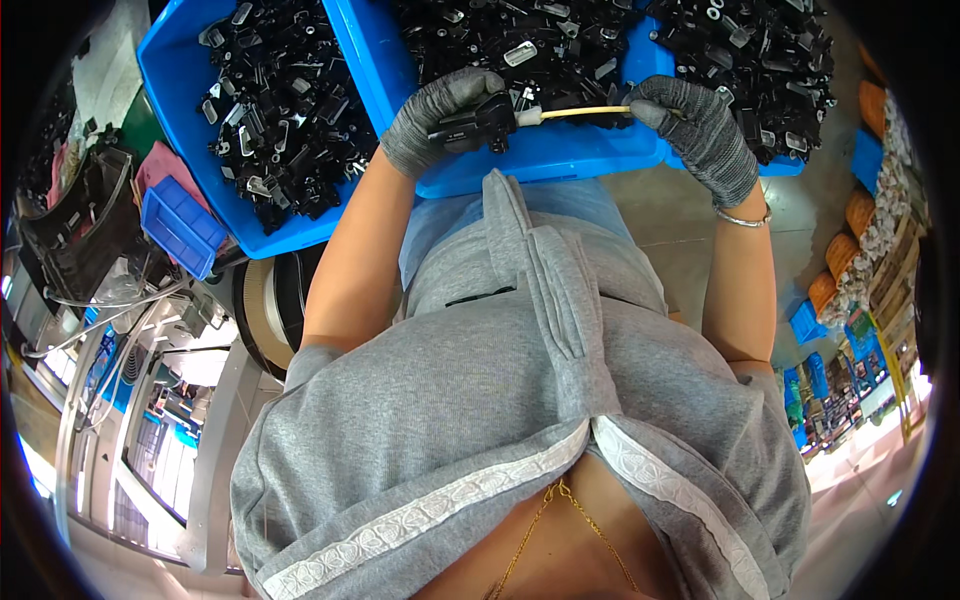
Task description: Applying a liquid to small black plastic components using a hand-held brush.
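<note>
Both of my hands wear grey knit gloves and are raised over the near edge of the middle blue bin (560,160). My left hand (432,115) is closed around a black plastic part (478,125). From that part a pale connector sleeve and a thin yellowish cord (585,112) run across to the right. The fingers of my right hand (700,125) are bent in and pinch the cord's far end. What lies inside the right fingers is hidden.
More black parts heap up in the left blue bin (290,110) and the right-hand bin (770,80). A small blue tray (183,226) hangs near a black moulded piece (75,220) at the left. Stacked orange rolls (843,250) line the right side.
</note>
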Tool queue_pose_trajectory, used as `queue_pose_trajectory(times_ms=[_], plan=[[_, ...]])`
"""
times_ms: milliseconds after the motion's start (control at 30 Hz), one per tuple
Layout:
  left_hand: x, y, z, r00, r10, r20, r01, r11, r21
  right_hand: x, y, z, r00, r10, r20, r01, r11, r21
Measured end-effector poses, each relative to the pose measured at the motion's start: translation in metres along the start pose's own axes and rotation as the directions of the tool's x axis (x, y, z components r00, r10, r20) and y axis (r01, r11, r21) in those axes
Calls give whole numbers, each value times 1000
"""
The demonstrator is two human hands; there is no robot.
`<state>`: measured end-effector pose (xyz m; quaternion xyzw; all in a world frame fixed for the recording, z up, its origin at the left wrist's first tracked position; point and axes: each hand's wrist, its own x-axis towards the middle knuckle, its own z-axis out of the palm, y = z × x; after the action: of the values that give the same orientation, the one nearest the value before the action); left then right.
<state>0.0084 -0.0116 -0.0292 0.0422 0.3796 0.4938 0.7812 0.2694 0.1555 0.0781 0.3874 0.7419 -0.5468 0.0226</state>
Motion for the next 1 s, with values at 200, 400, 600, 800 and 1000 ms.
queue_pose_trajectory(times_ms=[200, 400, 600, 800, 1000], plan=[[-23, 15, 33, 998, -62, -10, 63, 998, 3, -5, -18, 39, 1000, -21, 12, 20, 992, 126], [-64, 44, 38, 963, 143, 226, -190, 961, 200, 3, -23, 46, 992, -62, 112, 47, 990, 135], [-149, 88, -14, 954, 197, -227, -94, 913, 396, 12, 7, -13, 987, -44, -153, 44, 999, 2], [-132, 87, -32, 694, 489, -529, 426, 313, 849, -8, 34, -17, 852, 326, -410, -187, 920, 343], [33, -35, 14, 902, 371, -221, 173, 157, 972, -10, 34, 11, 802, 398, -445, -323, 916, 236]])
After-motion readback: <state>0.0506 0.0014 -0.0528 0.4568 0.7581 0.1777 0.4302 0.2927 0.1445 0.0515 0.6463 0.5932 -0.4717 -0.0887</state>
